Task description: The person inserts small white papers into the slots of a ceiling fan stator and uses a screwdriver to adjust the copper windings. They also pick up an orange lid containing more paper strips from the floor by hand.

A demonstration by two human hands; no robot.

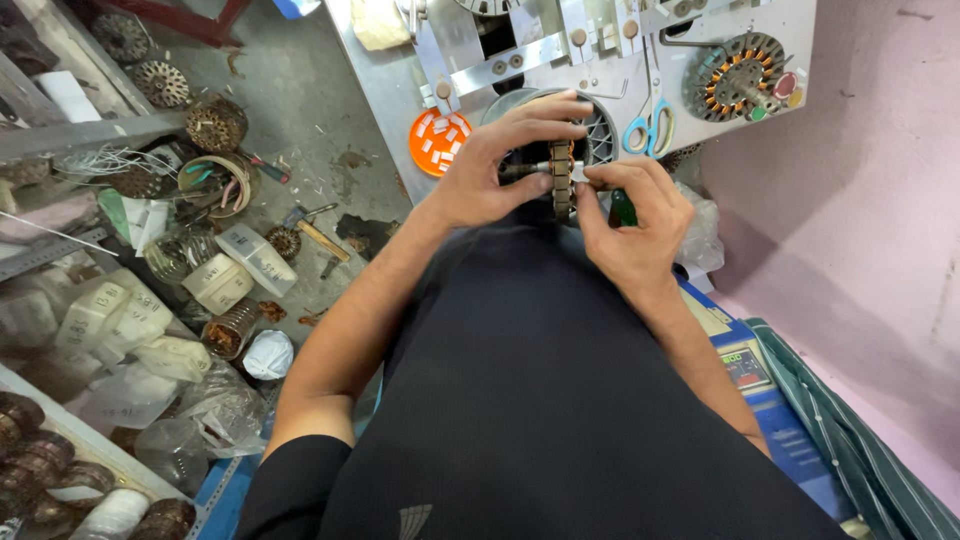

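Fitting a small white strip (pixel 579 173) into a round, slotted brown metal stator core (pixel 561 178); left hand (pixel 490 165) gripping the core, right hand (pixel 630 215) fingers pinching the strip, needing slot alignment.

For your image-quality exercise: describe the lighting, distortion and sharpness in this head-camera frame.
Head view: even, soft light; wide-angle bending at the edges; left hand and right hand on the stator core are sharp; faint glare on the metal machine plate; floor clutter stays readable.

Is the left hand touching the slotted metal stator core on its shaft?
Touching. The head view shows the left hand with fingers curled over the stator core and its thumb pressed on the shaft side, no gap visible.
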